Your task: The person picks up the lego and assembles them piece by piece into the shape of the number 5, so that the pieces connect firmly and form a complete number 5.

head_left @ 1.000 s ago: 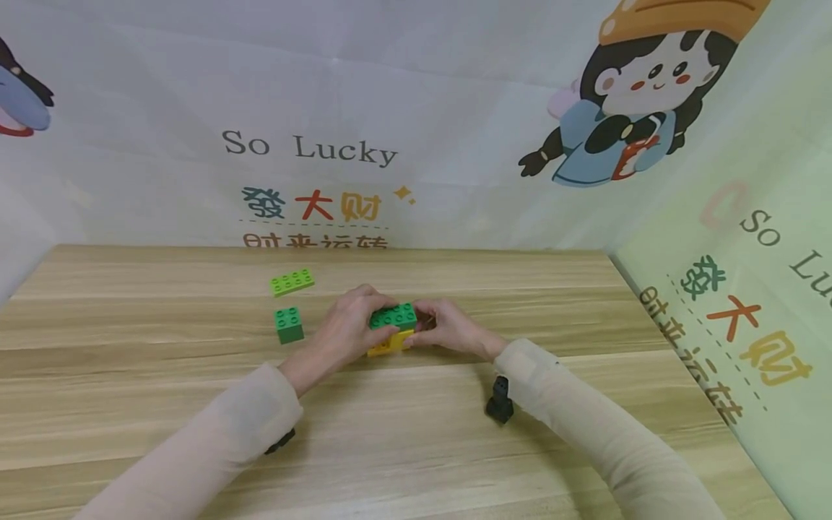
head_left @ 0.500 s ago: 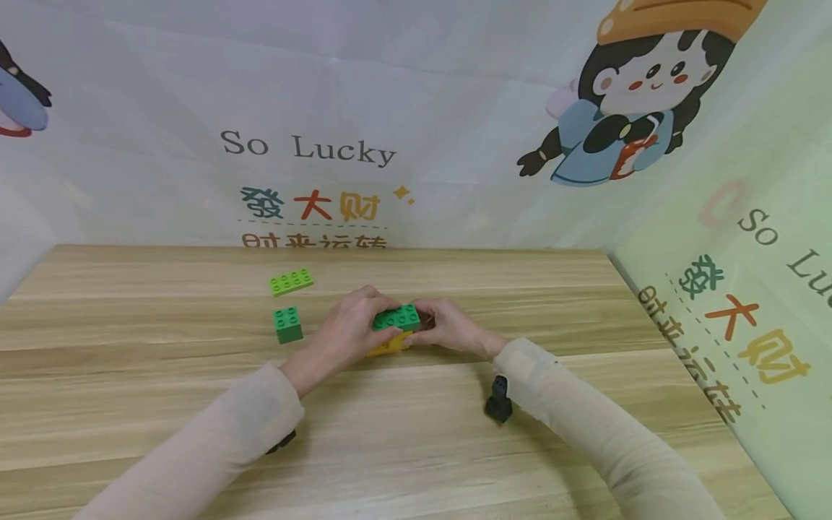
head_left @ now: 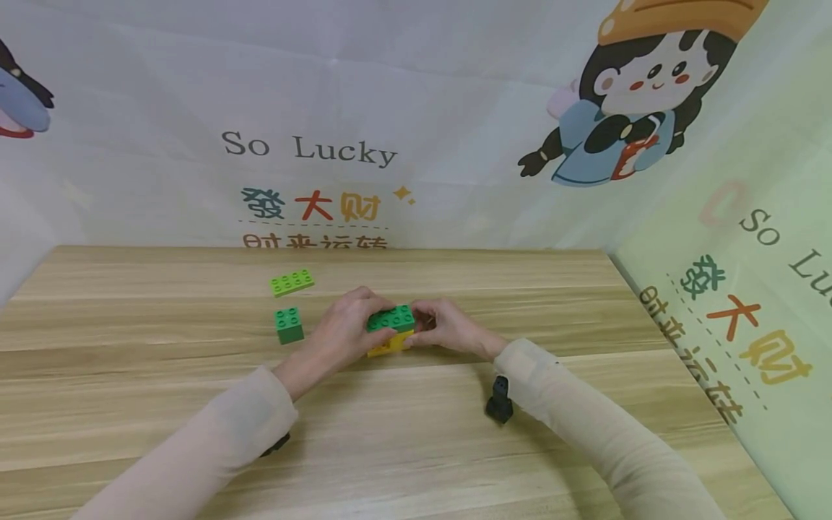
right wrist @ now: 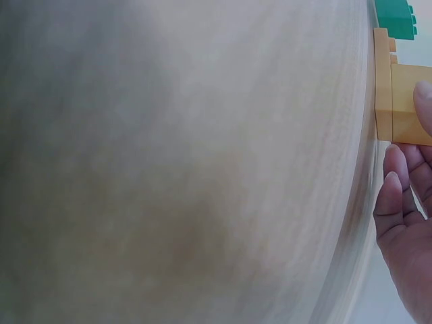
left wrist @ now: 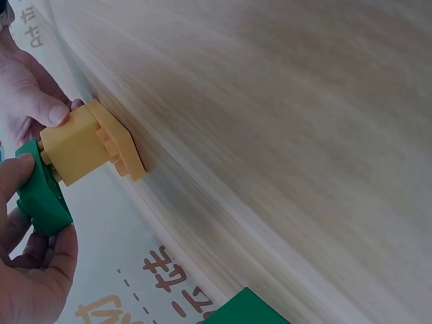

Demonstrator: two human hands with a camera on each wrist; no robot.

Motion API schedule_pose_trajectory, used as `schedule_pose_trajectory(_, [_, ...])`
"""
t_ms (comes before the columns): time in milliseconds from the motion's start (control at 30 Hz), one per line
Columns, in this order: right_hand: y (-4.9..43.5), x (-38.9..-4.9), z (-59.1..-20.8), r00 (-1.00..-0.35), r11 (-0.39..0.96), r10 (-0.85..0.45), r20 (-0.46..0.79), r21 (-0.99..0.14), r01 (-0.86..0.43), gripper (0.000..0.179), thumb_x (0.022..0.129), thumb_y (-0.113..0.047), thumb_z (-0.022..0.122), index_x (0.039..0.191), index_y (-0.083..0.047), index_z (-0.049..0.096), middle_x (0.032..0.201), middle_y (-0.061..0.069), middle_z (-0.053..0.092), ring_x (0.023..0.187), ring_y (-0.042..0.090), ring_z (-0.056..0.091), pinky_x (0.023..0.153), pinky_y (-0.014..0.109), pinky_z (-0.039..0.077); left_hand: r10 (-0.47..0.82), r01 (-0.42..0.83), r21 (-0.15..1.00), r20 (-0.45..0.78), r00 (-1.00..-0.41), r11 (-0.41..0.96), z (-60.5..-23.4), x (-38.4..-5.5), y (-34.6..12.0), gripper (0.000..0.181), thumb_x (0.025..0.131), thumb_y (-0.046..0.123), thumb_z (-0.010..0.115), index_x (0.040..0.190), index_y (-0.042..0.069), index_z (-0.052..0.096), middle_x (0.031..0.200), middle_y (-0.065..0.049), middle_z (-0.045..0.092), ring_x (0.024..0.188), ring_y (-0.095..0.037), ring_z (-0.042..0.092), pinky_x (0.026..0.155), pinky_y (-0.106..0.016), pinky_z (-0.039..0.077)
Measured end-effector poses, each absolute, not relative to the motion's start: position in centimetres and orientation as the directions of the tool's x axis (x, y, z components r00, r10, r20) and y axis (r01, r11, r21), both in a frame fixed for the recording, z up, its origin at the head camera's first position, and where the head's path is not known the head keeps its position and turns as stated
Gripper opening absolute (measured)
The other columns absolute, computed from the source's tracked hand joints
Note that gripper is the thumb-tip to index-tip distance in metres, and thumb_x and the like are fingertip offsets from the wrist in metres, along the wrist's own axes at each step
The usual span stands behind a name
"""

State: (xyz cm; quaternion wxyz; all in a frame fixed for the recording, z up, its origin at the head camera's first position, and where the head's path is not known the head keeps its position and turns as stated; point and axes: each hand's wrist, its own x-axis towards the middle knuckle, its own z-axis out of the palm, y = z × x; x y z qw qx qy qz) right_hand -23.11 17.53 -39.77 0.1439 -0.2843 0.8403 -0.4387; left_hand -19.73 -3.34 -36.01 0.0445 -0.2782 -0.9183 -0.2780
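Note:
In the head view, my left hand (head_left: 344, 325) grips a long green toy brick (head_left: 392, 318) between thumb and fingers. Below it are yellow bricks (head_left: 392, 344) standing on the table. The left wrist view shows a yellow block (left wrist: 73, 145) on a thinner yellow base with studs (left wrist: 121, 140); the green brick (left wrist: 44, 196) leans at a tilt over the block's studded top. My right hand (head_left: 451, 328) pinches the yellow block from the right, its thumb on the near face. In the right wrist view the thumb presses that block (right wrist: 408, 115).
Left of my hands a square green brick (head_left: 289, 326) stands on the wooden table (head_left: 403, 448). Behind it lies a flat lime-green plate brick (head_left: 292, 282). A printed cloth (head_left: 455, 144) hangs along the table's back edge, with another at the right.
The green brick slides slightly right over the yellow bricks, then back left with my left hand. My right hand keeps its hold on the yellow block.

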Motion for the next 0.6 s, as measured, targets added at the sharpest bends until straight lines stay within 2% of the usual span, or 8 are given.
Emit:
schedule_pose_trajectory(367, [17.63, -23.08, -39.75, -0.792, 0.450, -0.610, 0.014, -0.817, -0.360, 0.025, 0.081, -0.008, 0.073, 0.102, -0.002, 0.061, 0.082, 0.004, 0.059, 0.074, 0.012, 0.053, 0.068, 0.020, 0.048, 0.479, 0.533, 0.499, 0.245, -0.843, 0.683, -36.09, -19.84, -3.37, 0.042, 0.082, 0.023, 0.074, 0.118, 0.005, 0.063, 0.110, -0.010, 0.063, 0.098, -0.022, 0.058, 0.086, -0.038, 0.049])
schedule_pose_trajectory(600, [17.58, -23.08, -39.76, -0.794, 0.450, -0.607, 0.004, -0.823, -0.348, 0.025, 0.082, -0.008, 0.072, 0.103, -0.002, 0.061, 0.082, 0.004, 0.059, 0.074, 0.011, 0.053, 0.068, 0.020, 0.049, 0.479, 0.539, 0.494, 0.257, -0.840, 0.682, -36.07, -19.88, -3.27, 0.040, 0.081, 0.022, 0.074, 0.116, 0.006, 0.064, 0.109, -0.009, 0.063, 0.097, -0.022, 0.058, 0.084, -0.037, 0.050])
